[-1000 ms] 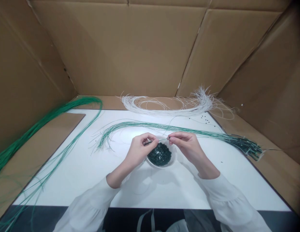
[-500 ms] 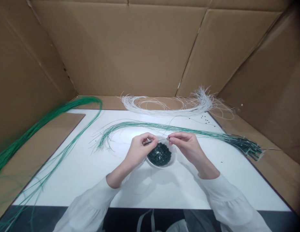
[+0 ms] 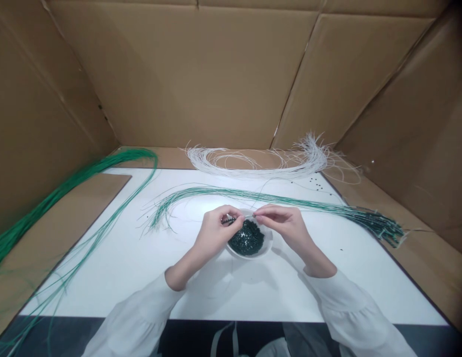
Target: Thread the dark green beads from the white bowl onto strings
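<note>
My left hand (image 3: 219, 228) is closed in a pinch on a short strand of dark beads (image 3: 228, 220), which shows between its fingers. A thin pale wire or thread (image 3: 248, 216) spans the small gap to my right hand (image 3: 283, 220). The right fingertips are pinched together, with a tiny dark bead (image 3: 254, 215) at their tips. Just below both hands stands a white bowl (image 3: 268, 244) holding many dark green beads (image 3: 246, 239). The fingers partly cover the bowl's far rim.
Behind the hands lies a bundle of green strands (image 3: 231, 191), its beaded ends (image 3: 377, 225) at right. A white bundle of strands (image 3: 253, 172) rests at the back, and a green bundle (image 3: 74, 178) at left. Loose beads (image 3: 317, 184) dot the white board (image 3: 141, 277). Cardboard walls (image 3: 201, 74) surround it.
My right hand has moved slightly left, closing the gap to my left hand. The bead at its fingertips has come nearer the left fingers.
</note>
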`<state>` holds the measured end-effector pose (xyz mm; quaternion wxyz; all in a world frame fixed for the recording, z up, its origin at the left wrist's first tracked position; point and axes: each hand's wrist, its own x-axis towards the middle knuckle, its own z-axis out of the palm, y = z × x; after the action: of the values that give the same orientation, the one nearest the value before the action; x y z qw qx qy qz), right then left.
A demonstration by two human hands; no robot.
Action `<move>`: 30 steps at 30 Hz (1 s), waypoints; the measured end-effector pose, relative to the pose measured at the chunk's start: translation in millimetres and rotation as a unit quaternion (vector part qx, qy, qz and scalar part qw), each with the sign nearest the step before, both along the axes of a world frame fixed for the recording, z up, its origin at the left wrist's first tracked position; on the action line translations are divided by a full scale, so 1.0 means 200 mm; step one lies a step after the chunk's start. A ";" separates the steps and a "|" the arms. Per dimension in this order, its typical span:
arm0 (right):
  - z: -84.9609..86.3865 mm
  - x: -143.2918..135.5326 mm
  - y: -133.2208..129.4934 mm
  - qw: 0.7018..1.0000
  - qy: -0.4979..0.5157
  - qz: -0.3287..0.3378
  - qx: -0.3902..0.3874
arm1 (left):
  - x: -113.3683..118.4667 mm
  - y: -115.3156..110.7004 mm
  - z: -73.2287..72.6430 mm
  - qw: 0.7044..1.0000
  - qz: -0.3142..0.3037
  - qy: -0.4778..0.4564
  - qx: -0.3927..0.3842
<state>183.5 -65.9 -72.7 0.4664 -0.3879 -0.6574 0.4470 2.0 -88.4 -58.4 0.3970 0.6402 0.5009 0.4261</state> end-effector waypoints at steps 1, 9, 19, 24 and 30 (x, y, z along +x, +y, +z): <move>0.00 0.00 0.00 1.000 -0.003 0.002 -0.001 | 0.00 0.00 0.00 1.000 -0.003 0.002 0.002; -0.02 -0.02 -0.01 1.000 0.020 0.018 0.005 | 0.01 -0.01 -0.01 1.000 -0.014 0.014 0.014; -0.01 -0.02 -0.01 1.000 0.007 0.010 0.007 | 0.02 -0.01 -0.01 1.000 -0.012 0.017 0.012; -0.01 -0.02 -0.01 1.000 0.016 0.006 0.008 | 0.02 -0.01 -0.01 1.000 -0.017 0.018 0.014; -0.01 -0.03 -0.02 1.000 -0.010 0.007 0.021 | 0.01 -0.01 -0.01 0.999 -0.017 0.027 0.020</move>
<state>178.4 -69.2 -75.6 0.4646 -0.3782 -0.6739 0.4324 5.0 -91.4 -60.8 0.3777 0.6675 0.4918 0.4122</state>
